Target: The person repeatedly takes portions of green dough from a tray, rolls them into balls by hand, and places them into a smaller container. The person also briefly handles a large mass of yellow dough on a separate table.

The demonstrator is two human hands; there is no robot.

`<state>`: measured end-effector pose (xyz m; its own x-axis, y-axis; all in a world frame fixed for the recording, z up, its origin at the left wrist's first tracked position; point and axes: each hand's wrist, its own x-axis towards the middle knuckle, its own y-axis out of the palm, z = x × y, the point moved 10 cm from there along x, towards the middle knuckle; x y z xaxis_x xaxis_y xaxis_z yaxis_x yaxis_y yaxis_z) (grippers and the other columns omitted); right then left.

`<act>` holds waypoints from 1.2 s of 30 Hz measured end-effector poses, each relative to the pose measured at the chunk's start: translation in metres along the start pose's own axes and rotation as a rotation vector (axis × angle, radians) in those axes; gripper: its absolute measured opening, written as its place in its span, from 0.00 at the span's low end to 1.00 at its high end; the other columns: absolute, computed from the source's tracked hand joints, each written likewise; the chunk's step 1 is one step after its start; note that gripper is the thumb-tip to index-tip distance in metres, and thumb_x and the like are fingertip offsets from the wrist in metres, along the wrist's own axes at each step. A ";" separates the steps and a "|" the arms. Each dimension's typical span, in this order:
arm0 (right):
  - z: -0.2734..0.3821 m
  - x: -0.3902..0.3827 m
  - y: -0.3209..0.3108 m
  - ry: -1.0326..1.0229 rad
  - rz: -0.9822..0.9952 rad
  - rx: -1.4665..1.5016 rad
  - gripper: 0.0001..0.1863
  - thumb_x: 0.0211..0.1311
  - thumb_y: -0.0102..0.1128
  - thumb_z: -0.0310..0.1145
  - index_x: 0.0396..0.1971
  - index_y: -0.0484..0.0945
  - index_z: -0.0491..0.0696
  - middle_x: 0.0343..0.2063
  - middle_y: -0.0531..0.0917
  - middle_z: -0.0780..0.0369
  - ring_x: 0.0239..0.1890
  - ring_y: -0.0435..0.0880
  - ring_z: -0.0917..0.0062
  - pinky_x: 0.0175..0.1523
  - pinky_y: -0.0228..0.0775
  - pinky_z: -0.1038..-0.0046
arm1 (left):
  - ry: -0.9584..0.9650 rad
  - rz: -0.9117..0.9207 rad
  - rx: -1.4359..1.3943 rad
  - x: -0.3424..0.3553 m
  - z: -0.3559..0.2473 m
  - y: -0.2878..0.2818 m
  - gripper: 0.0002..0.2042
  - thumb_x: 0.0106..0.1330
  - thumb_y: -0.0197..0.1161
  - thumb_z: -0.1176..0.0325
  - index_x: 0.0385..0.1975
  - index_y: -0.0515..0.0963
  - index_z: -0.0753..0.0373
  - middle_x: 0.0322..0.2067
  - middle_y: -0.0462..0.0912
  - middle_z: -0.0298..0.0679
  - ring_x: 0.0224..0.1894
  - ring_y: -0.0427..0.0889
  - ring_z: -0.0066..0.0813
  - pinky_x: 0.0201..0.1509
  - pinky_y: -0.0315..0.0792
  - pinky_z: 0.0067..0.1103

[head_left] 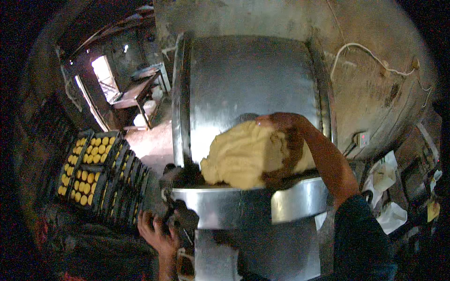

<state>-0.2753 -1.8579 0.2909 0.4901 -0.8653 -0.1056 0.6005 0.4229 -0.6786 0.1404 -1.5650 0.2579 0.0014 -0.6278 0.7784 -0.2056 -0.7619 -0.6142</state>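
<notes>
A large lump of pale yellow dough (239, 152) rises over the front rim of a shiny metal machine (253, 70) in the middle of the head view. My right hand (281, 122) reaches over from the right and grips the dough's top edge; part of its fingers is hidden behind the lump. Low on the left, beside the machine's curved metal front (225, 208), my left hand (157, 232) has its fingers spread with nothing in them. It is nearest to the machine's dark left side and the stacked trays.
At the left stands a stack of dark trays (90, 167) with several round yellow pieces. A table (136, 93) is further back by a bright opening. A socket (363, 139) and a white cable (358, 45) are on the right wall. White bags (391, 218) lie at right.
</notes>
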 end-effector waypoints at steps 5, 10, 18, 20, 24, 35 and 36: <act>0.029 -0.062 0.011 0.002 -0.331 -0.399 0.25 0.65 0.42 0.52 0.47 0.76 0.47 0.47 0.79 0.52 0.49 0.79 0.59 0.56 0.67 0.60 | 0.016 -0.066 -0.001 0.003 -0.006 -0.007 0.17 0.58 0.57 0.58 0.41 0.72 0.62 0.51 0.70 0.52 0.59 0.64 0.56 0.59 0.58 0.48; 0.030 -0.116 0.026 -0.048 -0.767 -0.690 0.19 0.64 0.43 0.45 0.44 0.77 0.49 0.45 0.79 0.52 0.43 0.79 0.56 0.50 0.71 0.56 | 0.015 -0.104 0.006 0.003 -0.008 -0.015 0.16 0.56 0.57 0.57 0.40 0.73 0.59 0.50 0.70 0.51 0.59 0.64 0.52 0.60 0.57 0.46; 0.052 -0.238 0.120 0.119 -0.646 -1.019 0.29 0.56 0.53 0.52 0.55 0.69 0.52 0.52 0.74 0.51 0.51 0.74 0.55 0.53 0.65 0.49 | -0.005 0.157 -0.052 -0.001 -0.005 -0.013 0.22 0.54 0.59 0.57 0.50 0.72 0.55 0.59 0.62 0.50 0.67 0.52 0.51 0.65 0.45 0.54; 0.037 -0.316 0.103 0.377 -0.728 -1.016 0.39 0.52 0.58 0.58 0.61 0.62 0.53 0.57 0.69 0.49 0.57 0.69 0.53 0.60 0.58 0.48 | 0.323 0.223 -0.034 -0.005 -0.023 -0.023 0.25 0.54 0.60 0.56 0.54 0.70 0.53 0.62 0.59 0.50 0.69 0.48 0.51 0.66 0.42 0.55; -0.034 -0.474 0.054 1.116 -1.234 -0.468 0.54 0.41 0.66 0.63 0.66 0.52 0.54 0.62 0.61 0.47 0.65 0.59 0.51 0.66 0.53 0.53 | 0.903 0.484 0.033 -0.023 -0.032 -0.014 0.30 0.52 0.64 0.55 0.57 0.67 0.51 0.66 0.54 0.47 0.71 0.43 0.50 0.66 0.39 0.58; -0.093 -0.485 0.060 1.035 -1.631 -0.519 0.38 0.42 0.65 0.45 0.57 0.62 0.59 0.57 0.62 0.48 0.58 0.62 0.50 0.55 0.64 0.50 | 0.855 0.185 -0.102 -0.017 -0.027 -0.009 0.29 0.51 0.61 0.53 0.53 0.70 0.59 0.55 0.66 0.51 0.59 0.62 0.53 0.57 0.59 0.50; -0.083 -0.483 0.059 0.889 -1.609 -0.613 0.35 0.42 0.64 0.41 0.56 0.63 0.59 0.55 0.63 0.48 0.58 0.63 0.49 0.57 0.61 0.51 | 0.784 0.174 -0.117 -0.018 -0.029 -0.003 0.28 0.52 0.61 0.53 0.53 0.70 0.61 0.55 0.66 0.51 0.59 0.61 0.53 0.57 0.59 0.49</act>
<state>-0.5293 -1.4378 0.2413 -0.7380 -0.2379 0.6315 -0.2740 -0.7495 -0.6026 0.1129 -1.5468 0.2489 -0.7175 -0.4087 0.5641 -0.2407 -0.6145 -0.7513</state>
